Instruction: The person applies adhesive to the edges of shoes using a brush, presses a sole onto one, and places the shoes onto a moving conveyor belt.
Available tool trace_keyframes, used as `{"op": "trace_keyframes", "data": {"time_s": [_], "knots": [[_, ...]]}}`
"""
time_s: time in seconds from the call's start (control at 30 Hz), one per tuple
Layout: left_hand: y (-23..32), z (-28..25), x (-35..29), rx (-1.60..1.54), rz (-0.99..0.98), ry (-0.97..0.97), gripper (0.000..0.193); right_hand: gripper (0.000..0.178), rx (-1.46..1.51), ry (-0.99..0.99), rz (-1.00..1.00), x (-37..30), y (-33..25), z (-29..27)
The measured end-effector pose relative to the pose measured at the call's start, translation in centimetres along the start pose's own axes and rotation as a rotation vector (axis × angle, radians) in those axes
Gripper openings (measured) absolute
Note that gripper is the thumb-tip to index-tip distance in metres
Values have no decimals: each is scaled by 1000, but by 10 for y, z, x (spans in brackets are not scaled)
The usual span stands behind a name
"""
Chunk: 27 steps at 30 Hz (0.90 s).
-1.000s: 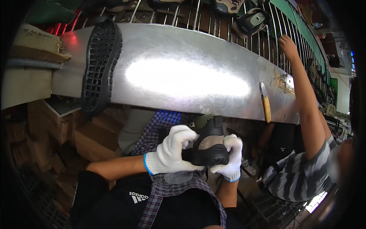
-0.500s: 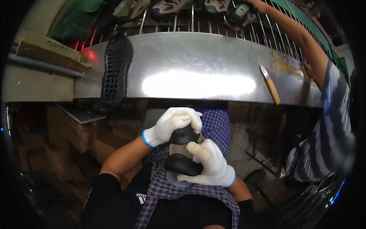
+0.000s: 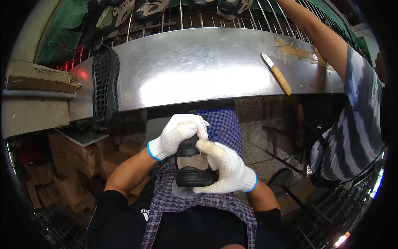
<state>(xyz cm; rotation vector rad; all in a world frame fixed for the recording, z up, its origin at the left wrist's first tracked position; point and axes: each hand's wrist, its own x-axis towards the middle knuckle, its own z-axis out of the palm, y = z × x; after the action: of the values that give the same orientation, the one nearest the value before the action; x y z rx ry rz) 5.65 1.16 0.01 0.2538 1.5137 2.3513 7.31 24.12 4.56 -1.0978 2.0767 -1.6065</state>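
A black and beige shoe (image 3: 192, 162) is held over my lap, above a checked apron (image 3: 176, 216). My left hand (image 3: 179, 132), in a white knit glove with a blue cuff, curls over the shoe's far end. Along its right side lies my gloved right hand (image 3: 226, 167), its thumb reaching up to the left fingers and its other fingers wrapped round the near black end. Something pale and translucent shows under that near end. The shoe's underside is hidden.
Ahead stands a shiny metal bench (image 3: 186, 58) carrying a black shoe sole (image 3: 105, 83) and a wooden-handled knife (image 3: 280, 76). Behind it, several shoes (image 3: 151, 10) sit on a rack of metal bars. A co-worker's arm (image 3: 317, 33) reaches in from the right. Cardboard boxes (image 3: 74, 189) lie lower left.
My right thumb has moved up the shoe to the left fingers, baring more of the beige part. The whole view has shifted. The co-worker's hand on the rack has left the picture.
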Motion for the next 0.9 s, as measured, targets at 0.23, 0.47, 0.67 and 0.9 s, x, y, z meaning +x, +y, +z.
{"op": "trace_keyframes", "data": {"time_s": [0.23, 0.47, 0.67, 0.9], "knots": [[11, 7, 1, -9, 6, -26, 36, 114, -195, -275, 77, 28, -25, -32], [130, 20, -24, 307, 514, 211, 29, 133, -91, -3, -380, 75, -52, -61], [145, 25, 5, 1276, 922, 556, 61, 82, 473, 478, 50, 116, 14, -47], [99, 23, 20, 1611, 803, 450, 90, 60, 287, 521, -15, 126, 43, -64]]}}
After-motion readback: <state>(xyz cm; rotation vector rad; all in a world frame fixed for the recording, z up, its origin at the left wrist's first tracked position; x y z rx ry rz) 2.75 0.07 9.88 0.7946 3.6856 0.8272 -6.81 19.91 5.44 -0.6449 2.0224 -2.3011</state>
